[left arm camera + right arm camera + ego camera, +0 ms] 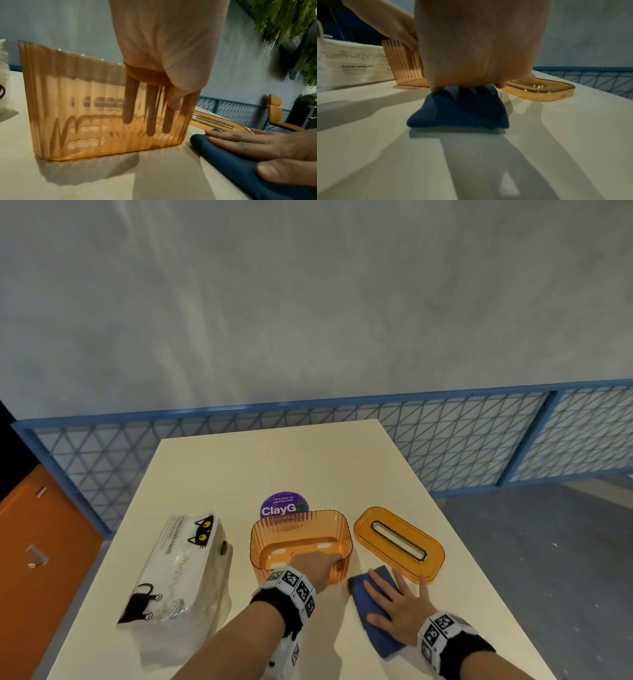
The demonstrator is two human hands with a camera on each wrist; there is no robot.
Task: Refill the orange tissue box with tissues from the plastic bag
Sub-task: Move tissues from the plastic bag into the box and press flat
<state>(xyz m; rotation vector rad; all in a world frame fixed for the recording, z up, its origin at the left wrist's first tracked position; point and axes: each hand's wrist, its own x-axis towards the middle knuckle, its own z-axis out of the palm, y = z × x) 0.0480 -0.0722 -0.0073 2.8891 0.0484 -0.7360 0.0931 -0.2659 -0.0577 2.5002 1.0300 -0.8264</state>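
Note:
The orange ribbed tissue box (274, 546) stands open and empty at mid-table. My left hand (334, 562) grips its near right wall: in the left wrist view the fingers (150, 108) show through the plastic inside and the thumb (173, 97) presses outside. Its slotted orange lid (399, 542) lies flat to the right. A plastic bag of tissues (178, 570) with black cat prints lies to the left. My right hand (400, 601) rests flat, fingers spread, on a folded blue cloth (358, 585) beside the box.
A purple round ClayGo sticker (283, 506) sits on the cream table (274, 460) behind the box. A blue mesh fence (445, 440) runs past the far edge. An orange cabinet (34, 559) stands left of the table, with grey floor to the right.

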